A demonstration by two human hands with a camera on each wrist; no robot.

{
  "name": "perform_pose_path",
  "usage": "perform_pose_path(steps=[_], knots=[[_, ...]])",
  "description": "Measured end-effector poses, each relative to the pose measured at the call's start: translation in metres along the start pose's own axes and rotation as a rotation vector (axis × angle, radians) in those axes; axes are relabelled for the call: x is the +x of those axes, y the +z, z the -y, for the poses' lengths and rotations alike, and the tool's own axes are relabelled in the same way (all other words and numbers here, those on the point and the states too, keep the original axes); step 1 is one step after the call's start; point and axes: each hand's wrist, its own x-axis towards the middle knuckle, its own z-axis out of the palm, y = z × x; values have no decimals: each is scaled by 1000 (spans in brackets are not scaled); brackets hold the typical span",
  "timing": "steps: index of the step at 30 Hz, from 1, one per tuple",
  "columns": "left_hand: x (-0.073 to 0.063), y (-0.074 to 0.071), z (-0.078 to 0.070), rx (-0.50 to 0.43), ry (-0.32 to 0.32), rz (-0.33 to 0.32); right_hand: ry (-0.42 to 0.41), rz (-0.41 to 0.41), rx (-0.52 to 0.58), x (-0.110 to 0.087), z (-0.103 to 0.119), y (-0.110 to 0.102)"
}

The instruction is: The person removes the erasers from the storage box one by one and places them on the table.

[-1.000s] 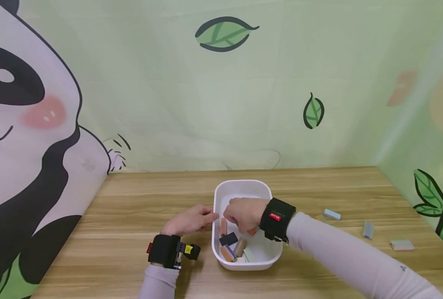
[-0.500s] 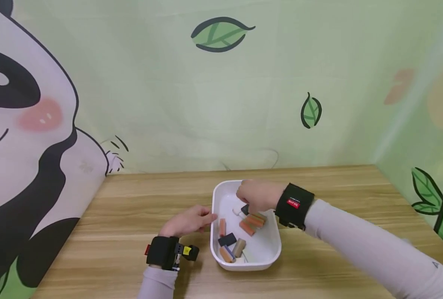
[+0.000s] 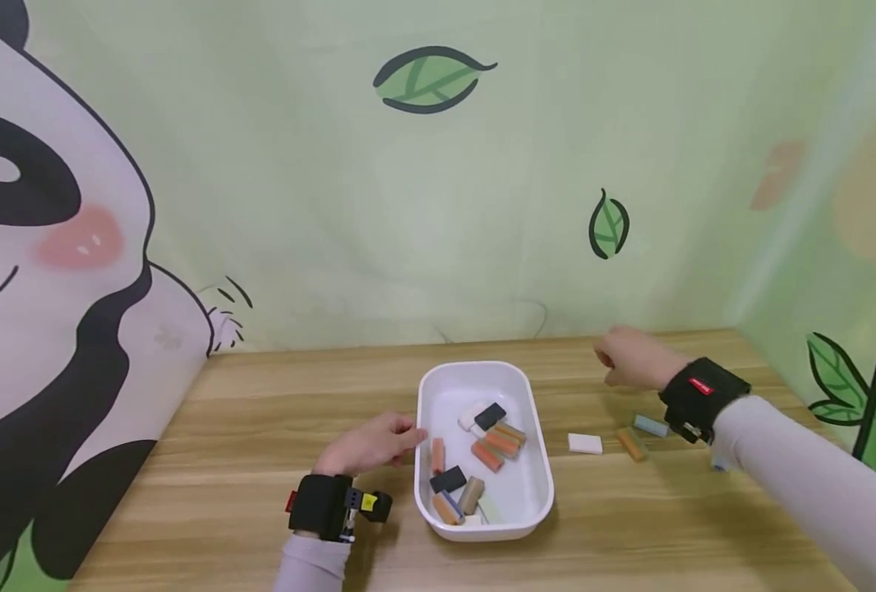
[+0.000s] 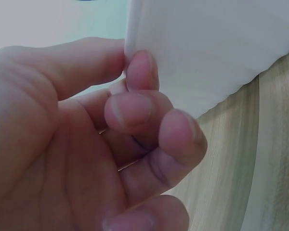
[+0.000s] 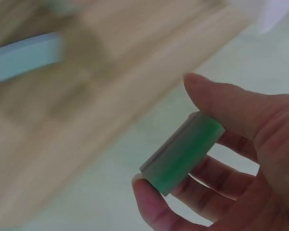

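The right hand (image 3: 639, 358) pinches a green block (image 5: 184, 155) — the left hand (image 3: 366, 445) pinches a white tub's rim (image 3: 491, 534).

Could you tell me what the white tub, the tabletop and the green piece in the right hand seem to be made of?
White tub: probably plastic, smooth; its rounded corners look moulded.
Tabletop: wood or wood-look laminate, low sheen, with long grain streaks.
Green piece: perhaps rubber or clay, matte, no bright highlights; uncertain.
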Motion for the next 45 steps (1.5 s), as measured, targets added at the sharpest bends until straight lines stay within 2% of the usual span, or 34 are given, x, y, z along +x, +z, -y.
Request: perform_pose_path(steps=[7,10,14,19,37,45], knots=[[-1,1,0,-6,-18,-3,138,-13,94,-39,-56,39],[0,0,-1,4,-11,-5,182,-44,115,-47,-72,50],[0,1,-1,13,-8,-3,263,-61,142,-55,-82,60],[0,2,-1,12,-14,1,324,-47,148,-59,-86,66],[0,2,-1,-13,-26,-10,384,-95,152,-57,-85,75],[1,3,0,-18,-28,-14,429,-66,170,-58,-84,73]])
